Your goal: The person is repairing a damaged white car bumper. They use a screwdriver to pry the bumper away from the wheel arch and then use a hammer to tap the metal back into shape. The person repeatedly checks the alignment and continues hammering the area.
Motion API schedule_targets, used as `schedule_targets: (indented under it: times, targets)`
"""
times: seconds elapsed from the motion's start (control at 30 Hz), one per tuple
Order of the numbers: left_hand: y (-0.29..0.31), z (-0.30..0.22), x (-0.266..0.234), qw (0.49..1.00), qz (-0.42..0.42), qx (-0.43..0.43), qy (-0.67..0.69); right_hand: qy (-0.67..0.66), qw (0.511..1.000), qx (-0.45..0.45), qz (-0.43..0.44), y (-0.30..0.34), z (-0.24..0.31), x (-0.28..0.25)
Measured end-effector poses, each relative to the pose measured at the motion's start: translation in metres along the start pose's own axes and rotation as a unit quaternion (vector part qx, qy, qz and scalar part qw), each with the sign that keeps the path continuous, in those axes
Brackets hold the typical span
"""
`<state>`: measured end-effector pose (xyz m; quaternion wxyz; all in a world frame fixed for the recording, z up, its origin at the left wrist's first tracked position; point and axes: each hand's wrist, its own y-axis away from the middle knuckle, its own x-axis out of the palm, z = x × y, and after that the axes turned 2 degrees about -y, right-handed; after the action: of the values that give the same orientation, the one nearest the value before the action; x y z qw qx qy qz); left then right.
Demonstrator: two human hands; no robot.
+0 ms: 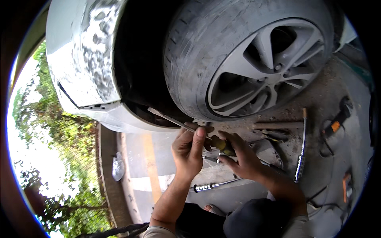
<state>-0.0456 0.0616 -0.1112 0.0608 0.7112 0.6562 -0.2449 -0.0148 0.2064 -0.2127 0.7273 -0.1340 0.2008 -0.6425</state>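
A screwdriver (220,144) with a yellow-green handle and a long metal shaft is held between my two hands. My left hand (186,150) is closed round the shaft, thumb pointing up along it. The fingers of my right hand (243,155) curl round the handle from the right. The shaft slants up and left to the lower edge of the wheel arch on a silver-white car bumper (135,119). Whether its tip touches anything there I cannot tell. Just above my hands is a dusty tire (194,71) on a grey alloy wheel (274,79).
On the ground at the right lie a wooden handle (278,125), a metal rod with a patterned grip (299,166) and a black-and-orange power tool (336,123). A similar rod (202,187) lies below my hands. A clear plastic item (118,167) rests by the low wall (106,158) at left.
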Motion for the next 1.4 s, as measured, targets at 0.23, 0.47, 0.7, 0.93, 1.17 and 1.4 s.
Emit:
schedule_targets:
  times: [0.23, 0.47, 0.7, 0.93, 1.17, 1.4]
  targets:
    - [-0.008, -0.011, -0.045, 0.827, -0.229, 0.231, -0.458, -0.105, 0.994, 0.015, 0.026, 0.002, -0.006, -0.029]
    - [-0.031, -0.04, -0.092, 0.724, -0.294, 0.24, -0.576, -0.172, 0.98, -0.074, 0.067, -0.036, 0.003, -0.057]
    - [-0.041, -0.034, -0.076, 0.771, -0.332, 0.208, -0.502, -0.177, 0.971, -0.143, 0.081, -0.083, 0.023, -0.075]
    - [-0.043, -0.052, -0.092, 0.71, -0.313, 0.251, -0.579, -0.137, 0.979, -0.116, 0.094, -0.094, 0.031, -0.09]
    - [-0.04, -0.069, -0.1, 0.704, -0.263, 0.267, -0.603, -0.169, 0.976, -0.115, 0.081, -0.092, 0.029, -0.08]
    - [-0.029, -0.019, -0.076, 0.757, -0.323, 0.219, -0.524, -0.21, 0.967, -0.109, 0.09, -0.095, 0.021, -0.073]
